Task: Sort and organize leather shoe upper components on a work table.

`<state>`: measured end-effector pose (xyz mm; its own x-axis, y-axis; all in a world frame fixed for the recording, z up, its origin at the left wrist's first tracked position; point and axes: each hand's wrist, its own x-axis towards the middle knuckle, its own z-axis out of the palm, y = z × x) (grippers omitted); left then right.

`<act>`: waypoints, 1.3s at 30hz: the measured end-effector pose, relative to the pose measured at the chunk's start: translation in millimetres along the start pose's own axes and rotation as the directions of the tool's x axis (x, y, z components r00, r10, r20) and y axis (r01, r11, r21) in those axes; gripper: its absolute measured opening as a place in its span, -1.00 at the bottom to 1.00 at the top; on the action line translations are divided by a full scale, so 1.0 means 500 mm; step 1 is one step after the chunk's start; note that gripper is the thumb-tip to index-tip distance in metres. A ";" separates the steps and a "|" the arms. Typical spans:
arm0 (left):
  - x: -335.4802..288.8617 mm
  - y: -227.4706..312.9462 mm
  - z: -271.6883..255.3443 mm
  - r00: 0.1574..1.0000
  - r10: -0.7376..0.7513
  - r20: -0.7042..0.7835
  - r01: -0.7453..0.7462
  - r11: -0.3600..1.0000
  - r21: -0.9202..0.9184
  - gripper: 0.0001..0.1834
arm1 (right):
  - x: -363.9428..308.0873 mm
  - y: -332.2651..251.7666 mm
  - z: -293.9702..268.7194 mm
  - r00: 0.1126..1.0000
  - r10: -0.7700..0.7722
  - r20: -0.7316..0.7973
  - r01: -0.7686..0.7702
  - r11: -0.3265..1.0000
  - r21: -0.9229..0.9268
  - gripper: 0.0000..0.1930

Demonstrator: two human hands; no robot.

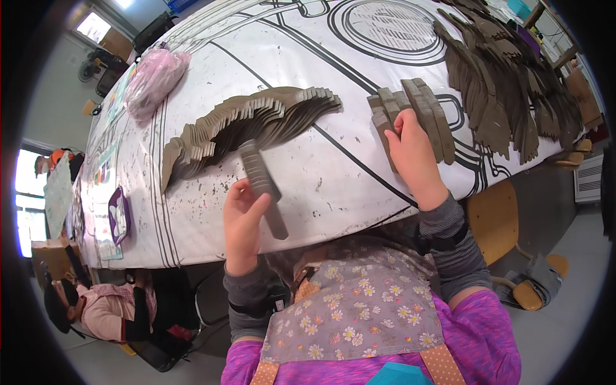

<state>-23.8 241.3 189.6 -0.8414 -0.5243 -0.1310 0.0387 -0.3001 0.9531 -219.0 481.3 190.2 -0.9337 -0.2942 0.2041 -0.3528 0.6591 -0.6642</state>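
The left grip [242, 226] seems to be grasping a narrow bundle of brown strips [260, 178], thumb on one side and fingers on the other; the bundle tilts, its far end pointing away from the person and its near end reaching past the thumb to the right. Some blur there hides how firmly it is held and how many strips it has.

The right grip [416, 154] is bent over a set of short brown stacks [439, 125], thumb and fingers touching or just above the nearest ones; whether it is clenched on any of them I cannot tell. The stacks stand side by side, ahead of and to the right of that grip.

Just beyond the left grip, a long fanned row [224, 122] of overlapping brown pieces curves across the white, black-lined bench [301, 192]. Well to the right of the right grip lies a larger heap of brown pieces [491, 90]. Far ahead and left of the left grip sits a pink bag [154, 80].

The step in hand looks like handling strips in small bundles, one at each grip. Judging from this pose, the next move calls for keeping the left bundle's edges together and a careful pinch on the right, so neighbouring stacks are not knocked askew.
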 end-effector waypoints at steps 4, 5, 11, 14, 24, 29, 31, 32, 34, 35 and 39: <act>0.015 0.005 0.059 0.990 -0.063 0.125 0.060 0.998 0.028 -0.64 | -0.012 -0.014 -0.008 0.996 -0.082 -0.045 0.073 0.982 -0.174 -0.77; 0.019 0.006 0.072 0.984 -0.074 0.161 0.071 0.997 0.029 -0.64 | -0.021 -0.024 -0.019 0.982 -0.163 -0.095 0.139 0.965 -0.224 -0.80; 0.035 0.005 0.144 0.946 -0.137 0.293 0.135 0.990 0.029 -0.63 | -0.070 -0.057 -0.047 0.987 -0.095 0.129 0.047 0.940 0.337 -0.83; 0.038 -0.009 0.188 0.926 -0.131 0.354 0.146 0.989 -0.016 -0.57 | -0.097 -0.067 -0.034 0.967 -0.057 0.249 -0.118 0.767 0.631 -0.75; 0.028 -0.074 0.277 0.924 -0.115 0.364 0.155 0.985 -0.081 -0.46 | -0.119 -0.034 0.003 0.993 -0.094 0.069 0.031 0.786 0.617 -0.58; 0.010 -0.072 0.291 0.861 -0.122 0.494 0.196 0.975 -0.101 -0.35 | -0.112 -0.002 -0.018 0.998 -0.062 0.025 0.033 0.783 0.622 -0.61; 0.011 -0.041 0.286 0.805 -0.099 0.585 0.071 0.995 0.069 -0.34 | -0.082 0.047 -0.057 0.979 0.204 0.020 -0.163 0.717 0.677 -0.59; 0.011 -0.036 0.271 0.821 -0.088 0.564 0.058 0.996 0.072 -0.34 | -0.049 0.049 -0.099 0.967 0.253 0.020 -0.193 0.682 0.705 -0.58; 0.016 -0.022 0.244 0.829 -0.077 0.553 0.044 0.996 0.072 -0.34 | 0.015 0.088 -0.168 0.958 0.212 -0.192 -0.042 0.769 0.638 -0.62; 0.021 -0.014 0.227 0.827 -0.121 0.549 0.086 0.992 0.089 -0.37 | 0.047 0.126 -0.193 0.963 0.188 -0.194 -0.041 0.813 0.581 -0.65; 0.014 0.010 0.177 0.846 -0.226 0.484 0.112 0.961 0.253 -0.44 | 0.129 0.293 -0.199 0.979 0.198 0.051 -0.203 0.973 0.107 -0.64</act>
<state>-77.3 306.7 217.7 -0.9809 0.0099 -0.1943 -0.1937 -0.1455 0.9702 -337.0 627.6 177.4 -0.9807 -0.1930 0.0312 -0.1478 0.6273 -0.7647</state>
